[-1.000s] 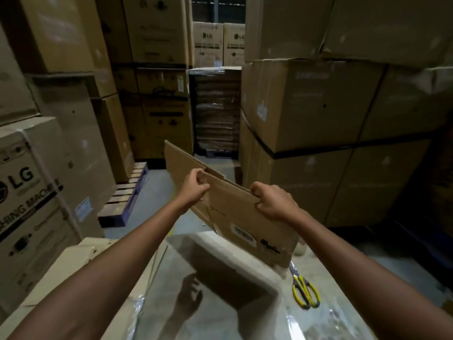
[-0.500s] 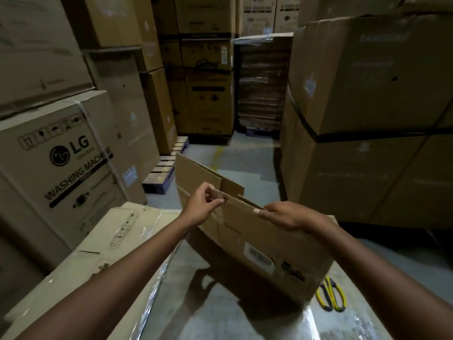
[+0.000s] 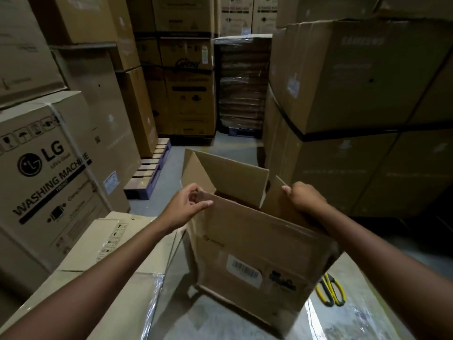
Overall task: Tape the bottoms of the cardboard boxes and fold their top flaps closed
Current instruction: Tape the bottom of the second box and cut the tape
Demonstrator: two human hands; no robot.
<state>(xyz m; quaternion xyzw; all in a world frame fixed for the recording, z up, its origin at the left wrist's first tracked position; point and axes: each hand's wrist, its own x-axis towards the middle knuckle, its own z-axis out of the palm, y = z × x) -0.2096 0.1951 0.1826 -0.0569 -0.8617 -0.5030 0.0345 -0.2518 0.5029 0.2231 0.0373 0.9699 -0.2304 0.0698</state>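
Box (image 3: 245,244) stands at lower centre of the frame on a shiny worktop (image 3: 220,322), tipped a little. Its labelled near wall faces the camera and its open end is up. Scissors (image 3: 331,292) lie just off its lower right corner, apart from both hands. Flat cardboard (image 3: 110,256) lies beside it at lower left.

Both hands are at the upper rim, one at each end of the near flap, so the rim's long axis runs left to right between them. The left hand (image 3: 186,204) pinches the left corner between thumb and curled fingers. The right hand (image 3: 304,196) is curled round the edge at the right corner, its fingertips hidden behind the cardboard. The opening lies just beyond the hands, toward frame centre, and the far flap (image 3: 228,177) stands upright past it. Neither hand looks nearer.

The underside is hidden, so I cannot tell whether it is taped, nor whether the open end is top or bottom. The right forearm covers the right wall. No tape roll shows. Dim stacked cartons (image 3: 355,82) close off the background.
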